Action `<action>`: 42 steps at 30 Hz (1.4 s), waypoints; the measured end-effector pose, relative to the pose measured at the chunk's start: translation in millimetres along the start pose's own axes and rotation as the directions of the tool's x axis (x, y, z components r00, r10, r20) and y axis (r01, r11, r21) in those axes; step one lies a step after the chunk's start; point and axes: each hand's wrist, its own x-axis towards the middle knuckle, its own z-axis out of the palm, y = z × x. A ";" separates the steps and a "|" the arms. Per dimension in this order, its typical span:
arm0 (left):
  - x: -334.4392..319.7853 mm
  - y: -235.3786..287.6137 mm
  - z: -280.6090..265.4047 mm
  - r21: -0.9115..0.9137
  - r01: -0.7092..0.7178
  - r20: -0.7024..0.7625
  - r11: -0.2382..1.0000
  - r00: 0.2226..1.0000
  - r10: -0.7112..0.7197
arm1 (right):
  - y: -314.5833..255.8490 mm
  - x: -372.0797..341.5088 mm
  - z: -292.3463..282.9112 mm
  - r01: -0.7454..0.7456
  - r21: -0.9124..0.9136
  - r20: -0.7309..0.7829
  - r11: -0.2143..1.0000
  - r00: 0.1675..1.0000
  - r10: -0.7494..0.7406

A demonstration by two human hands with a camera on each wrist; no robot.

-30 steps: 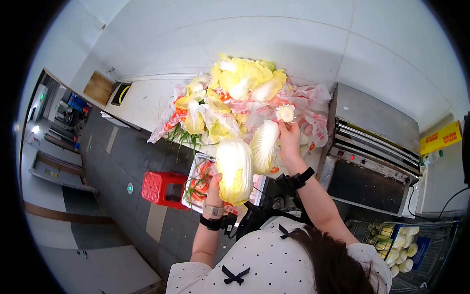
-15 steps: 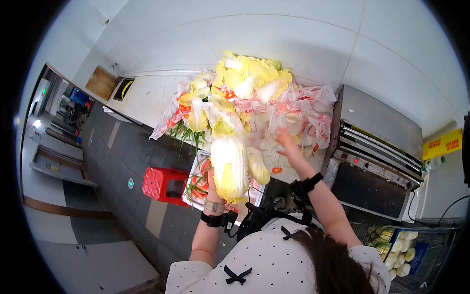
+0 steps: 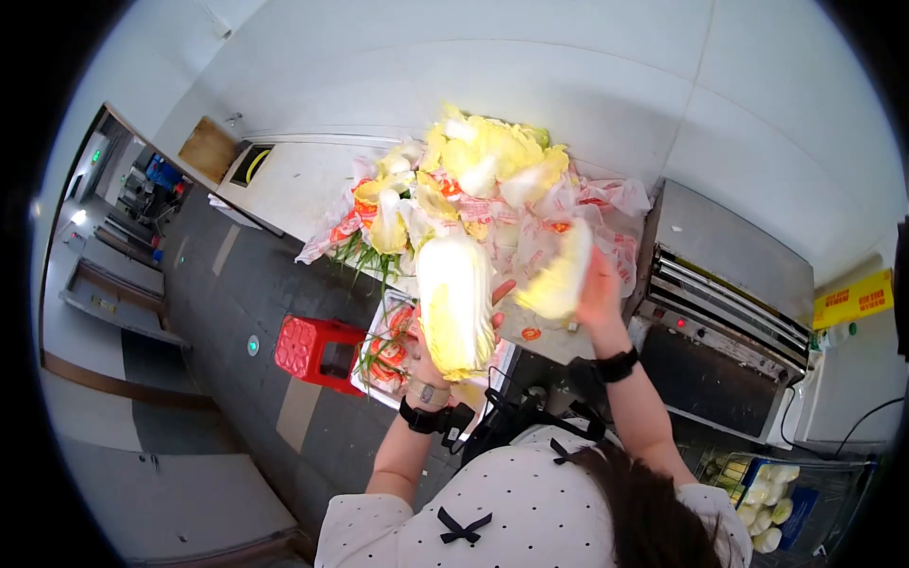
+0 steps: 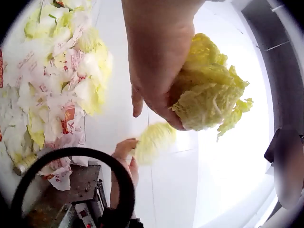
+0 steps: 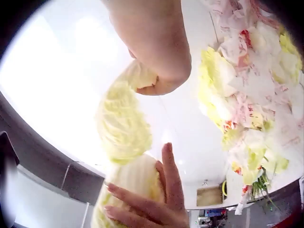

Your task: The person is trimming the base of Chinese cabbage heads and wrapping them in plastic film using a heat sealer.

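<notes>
My left hand (image 5: 166,209) holds a napa cabbage head (image 3: 453,308) upright in front of the body, its fingers spread around the side. In the left wrist view the frilly yellow leaf tips (image 4: 209,102) stick out past the palm. To the right, my right hand (image 3: 598,295) pinches one loose cabbage leaf (image 3: 561,279) by its white base, slightly blurred. This leaf (image 5: 122,126) hangs from the curled fingers in the right wrist view, near the top of the head.
Yellow-white cabbage leaves (image 3: 488,151) lie heaped on printed plastic bags (image 3: 615,199) on the counter (image 3: 312,180). A metal wrapping machine (image 3: 734,237) stands right. Below left are a red stool (image 3: 303,355) and a white box (image 3: 379,308). A crate of cabbages (image 3: 772,492) sits lower right.
A cut white cabbage stub has left my right hand, which was empty over the bags half a second ago. The leaf hanging loose beside the head is now in that hand, moved right.
</notes>
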 end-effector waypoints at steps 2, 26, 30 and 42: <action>1.4 0.6 2.2 -0.175 0.038 0.103 0.984 0.995 -0.021 | -24.6 -11.6 4.0 -0.042 0.118 0.155 0.992 0.988 0.023; -29.5 -103.9 55.8 0.321 -0.012 0.197 0.947 0.979 -0.055 | -68.6 -142.7 78.7 -0.077 0.026 0.330 0.997 0.942 0.064; -37.5 -116.8 71.7 0.487 0.003 0.036 0.874 0.999 -0.023 | -57.4 -162.1 88.3 0.055 -0.241 0.285 0.969 0.958 0.017; -27.3 -104.1 94.5 0.828 0.124 -0.049 0.546 0.988 -0.149 | -52.1 -182.6 112.1 0.422 -0.602 0.540 0.678 0.841 -0.044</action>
